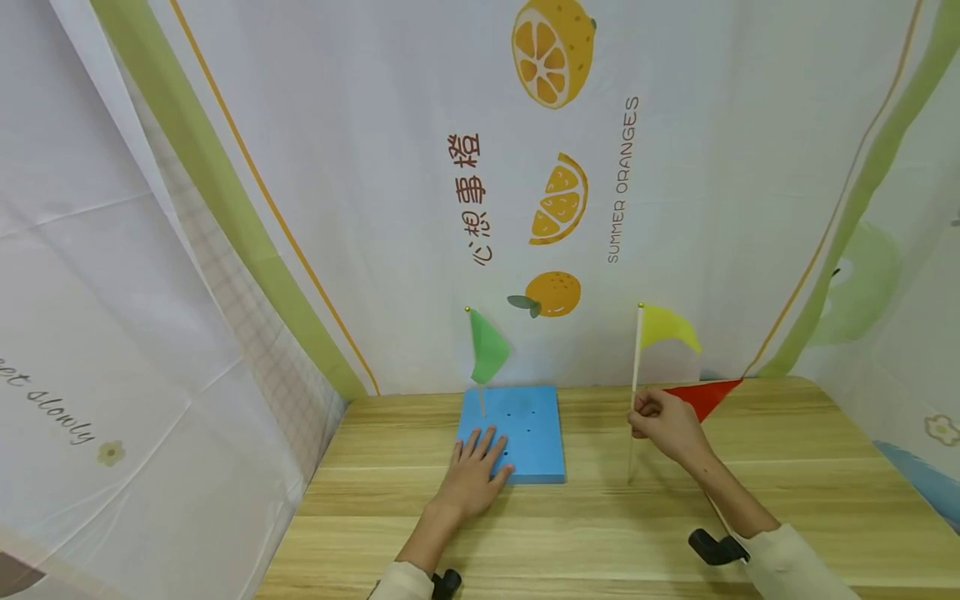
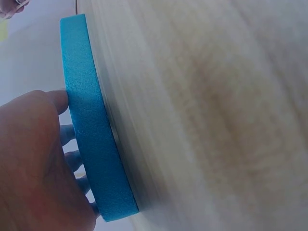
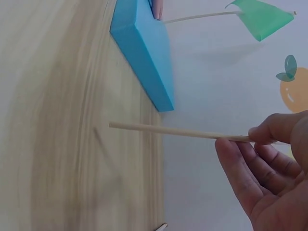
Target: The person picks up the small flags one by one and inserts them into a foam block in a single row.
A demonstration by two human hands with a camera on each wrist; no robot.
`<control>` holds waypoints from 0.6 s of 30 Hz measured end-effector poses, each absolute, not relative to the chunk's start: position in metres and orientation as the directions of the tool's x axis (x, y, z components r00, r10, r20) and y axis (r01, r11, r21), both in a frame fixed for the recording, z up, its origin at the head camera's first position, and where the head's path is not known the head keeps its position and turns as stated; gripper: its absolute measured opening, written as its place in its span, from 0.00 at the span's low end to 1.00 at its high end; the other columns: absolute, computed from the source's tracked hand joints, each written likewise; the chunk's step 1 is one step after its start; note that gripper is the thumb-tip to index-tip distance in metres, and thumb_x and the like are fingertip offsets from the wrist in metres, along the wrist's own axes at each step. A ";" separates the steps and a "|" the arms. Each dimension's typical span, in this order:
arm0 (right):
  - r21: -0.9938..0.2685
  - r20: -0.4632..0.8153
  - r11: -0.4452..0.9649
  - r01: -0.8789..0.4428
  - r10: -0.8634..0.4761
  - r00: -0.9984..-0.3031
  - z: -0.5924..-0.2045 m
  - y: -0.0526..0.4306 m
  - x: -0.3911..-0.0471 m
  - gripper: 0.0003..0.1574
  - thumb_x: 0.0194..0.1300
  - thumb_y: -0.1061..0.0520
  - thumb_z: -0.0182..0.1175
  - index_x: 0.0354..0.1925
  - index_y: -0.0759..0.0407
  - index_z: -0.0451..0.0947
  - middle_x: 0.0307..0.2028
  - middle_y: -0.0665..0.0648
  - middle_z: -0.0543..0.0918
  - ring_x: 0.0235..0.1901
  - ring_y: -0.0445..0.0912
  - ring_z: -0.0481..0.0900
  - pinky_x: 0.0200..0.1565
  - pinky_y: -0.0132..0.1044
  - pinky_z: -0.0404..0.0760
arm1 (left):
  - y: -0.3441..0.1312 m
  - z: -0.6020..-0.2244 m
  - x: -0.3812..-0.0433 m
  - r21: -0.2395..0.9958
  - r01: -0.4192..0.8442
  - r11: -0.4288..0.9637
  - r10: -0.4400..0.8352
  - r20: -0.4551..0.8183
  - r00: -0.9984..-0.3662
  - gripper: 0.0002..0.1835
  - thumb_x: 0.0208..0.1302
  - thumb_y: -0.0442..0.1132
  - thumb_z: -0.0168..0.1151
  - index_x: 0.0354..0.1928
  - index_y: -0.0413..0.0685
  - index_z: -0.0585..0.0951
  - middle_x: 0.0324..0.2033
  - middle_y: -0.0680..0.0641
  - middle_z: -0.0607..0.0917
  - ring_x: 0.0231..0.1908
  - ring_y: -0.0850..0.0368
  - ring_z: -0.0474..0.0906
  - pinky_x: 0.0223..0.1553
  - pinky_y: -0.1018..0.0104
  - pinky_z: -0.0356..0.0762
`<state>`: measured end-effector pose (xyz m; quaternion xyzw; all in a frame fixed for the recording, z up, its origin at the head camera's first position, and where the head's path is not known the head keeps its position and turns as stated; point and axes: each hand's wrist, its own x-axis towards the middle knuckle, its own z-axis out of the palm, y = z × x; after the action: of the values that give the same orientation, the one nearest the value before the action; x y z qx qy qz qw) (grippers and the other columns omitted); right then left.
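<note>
A blue foam block (image 1: pixel 546 454) with several small holes in its top lies on the table. My left hand (image 1: pixel 472 483) rests on its near left part, fingers straight and spread. In the left wrist view the thumb reaches the block's edge (image 2: pixel 96 120). A green flag (image 1: pixel 489 346) stands in the block, just beyond the left fingertips. To the right of the block, my right hand (image 1: pixel 670 423) pinches the stick of a yellow flag (image 1: pixel 666 325), held nearly upright. The right wrist view shows the bare lower end of the wooden stick (image 3: pixel 163 130) over the table.
A red flag (image 1: pixel 712 397) lies behind the right hand, its stick passing under the right forearm. The wooden table (image 1: pixel 592 542) backs onto a white curtain (image 1: pixel 360 167) printed with oranges and lettering. More curtain hangs at both sides.
</note>
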<state>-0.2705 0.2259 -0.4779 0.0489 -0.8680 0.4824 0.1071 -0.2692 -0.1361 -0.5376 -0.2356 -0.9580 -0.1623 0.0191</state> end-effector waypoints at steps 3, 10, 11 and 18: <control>-0.822 0.243 0.534 -0.200 0.011 -0.970 -0.476 0.223 -0.273 0.04 0.70 0.64 0.64 0.41 0.65 0.80 0.33 0.59 0.89 0.30 0.45 0.91 0.36 0.36 0.91 | -0.136 -0.536 -0.269 0.302 0.452 0.840 0.442 0.106 -0.891 0.34 0.85 0.56 0.49 0.82 0.47 0.65 0.84 0.39 0.59 0.83 0.32 0.51 0.82 0.30 0.50; -0.816 0.262 0.531 -0.227 -0.011 -0.965 -0.470 0.214 -0.279 0.03 0.70 0.64 0.65 0.40 0.65 0.81 0.33 0.59 0.89 0.31 0.45 0.91 0.35 0.33 0.91 | -0.136 -0.535 -0.271 0.298 0.453 0.840 0.446 0.097 -0.890 0.34 0.85 0.56 0.49 0.83 0.47 0.65 0.84 0.38 0.59 0.83 0.32 0.52 0.81 0.30 0.51; -0.815 0.265 0.531 -0.231 -0.013 -0.964 -0.469 0.213 -0.280 0.03 0.69 0.64 0.65 0.40 0.64 0.81 0.33 0.59 0.89 0.31 0.45 0.91 0.35 0.32 0.90 | -0.136 -0.536 -0.271 0.297 0.455 0.840 0.447 0.097 -0.889 0.34 0.85 0.56 0.49 0.83 0.47 0.65 0.84 0.38 0.59 0.83 0.32 0.52 0.81 0.30 0.51; -0.809 0.291 0.520 -0.275 -0.052 -0.955 -0.462 0.199 -0.287 0.03 0.70 0.65 0.65 0.41 0.67 0.81 0.35 0.62 0.88 0.33 0.52 0.91 0.34 0.31 0.89 | -0.136 -0.535 -0.272 0.315 0.456 0.832 0.451 0.094 -0.888 0.34 0.85 0.56 0.49 0.83 0.46 0.65 0.84 0.38 0.59 0.83 0.31 0.51 0.81 0.29 0.50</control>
<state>-0.2870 0.1988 -0.4619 0.0946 -0.8640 0.4809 0.1156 -0.2718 -0.1361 -0.5354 -0.2368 -0.9571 -0.1666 0.0080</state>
